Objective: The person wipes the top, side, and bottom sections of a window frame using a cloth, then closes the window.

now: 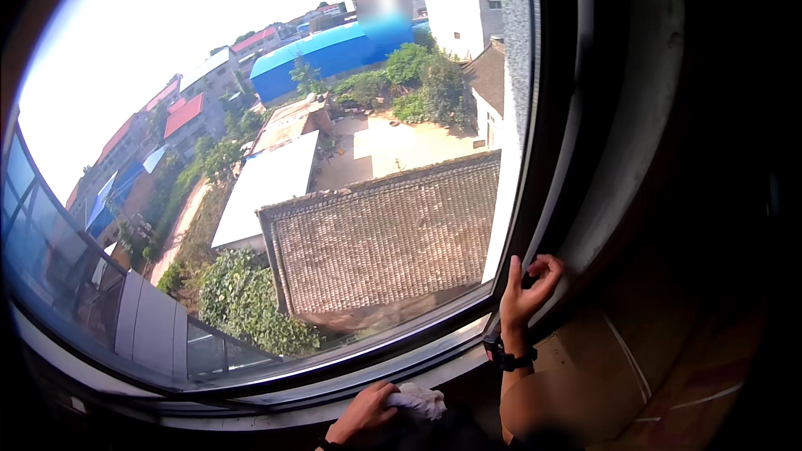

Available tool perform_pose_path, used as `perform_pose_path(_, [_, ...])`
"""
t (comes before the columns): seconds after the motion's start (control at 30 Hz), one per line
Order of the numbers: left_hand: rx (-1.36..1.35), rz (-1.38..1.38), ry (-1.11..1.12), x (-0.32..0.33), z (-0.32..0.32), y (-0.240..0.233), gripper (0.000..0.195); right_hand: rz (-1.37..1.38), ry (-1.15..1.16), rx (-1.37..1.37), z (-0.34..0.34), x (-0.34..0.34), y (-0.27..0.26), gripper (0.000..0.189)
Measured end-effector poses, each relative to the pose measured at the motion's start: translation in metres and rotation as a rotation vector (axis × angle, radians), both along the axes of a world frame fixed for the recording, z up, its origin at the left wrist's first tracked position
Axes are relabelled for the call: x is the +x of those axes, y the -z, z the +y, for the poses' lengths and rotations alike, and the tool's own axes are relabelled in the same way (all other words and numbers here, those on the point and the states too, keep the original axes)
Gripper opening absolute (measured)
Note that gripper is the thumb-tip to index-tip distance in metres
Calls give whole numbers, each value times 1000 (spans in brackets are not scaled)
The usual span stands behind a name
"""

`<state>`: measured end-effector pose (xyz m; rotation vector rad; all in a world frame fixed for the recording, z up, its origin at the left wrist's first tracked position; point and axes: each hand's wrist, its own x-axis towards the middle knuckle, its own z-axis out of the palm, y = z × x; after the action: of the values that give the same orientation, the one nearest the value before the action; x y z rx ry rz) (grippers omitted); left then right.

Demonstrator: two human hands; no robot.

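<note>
My left hand [368,414] is shut on a crumpled white cloth [418,402], low in the view beside the window sill [263,421]. Farther right, my right hand [529,291] is raised against the lower right corner of the dark window frame [515,244]. Its thumb points up along the frame and the other fingers curl over. Whether those fingers grip the frame or only rest by it is hard to tell. A black watch-like band [509,357] circles the right wrist.
The window fills most of the view, with a tiled roof [388,238], leafy plants [250,307] and a blue-roofed building [326,56] far below outside. Glass panels [44,232] stand at left. To the right are a pale wall edge [626,188] and brown surface [589,351] in shadow.
</note>
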<state>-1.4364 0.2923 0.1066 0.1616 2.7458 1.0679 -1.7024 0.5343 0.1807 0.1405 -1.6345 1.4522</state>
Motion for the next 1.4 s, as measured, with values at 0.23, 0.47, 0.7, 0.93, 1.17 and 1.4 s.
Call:
perform_pose_path(0.23, [93,112,-259,31,-11,-41,39,15,-1149,774,-40,115,22,71])
perform_pose_path(0.47, [286,131,-455,105,-90,-33,39,-491,-1475,722,-114,215,84,71])
perform_pose_path(0.7, [452,177,-767,220,-172,-11,52,-548,-1440,773,-232,302,70,62])
perform_pose_path(0.93, [295,870,-1154,287,-230,-30,31,-305,-1451,638,-349,372,27,53])
perform_pose_path(1.17, [-476,1176,-1404,305,-276,-56,42,319,-1347,535,-452,404,-23,50])
perform_pose_path(1.4, [-481,1001,-1435,278,-319,11,74,469,-1265,870,-510,419,-3,46])
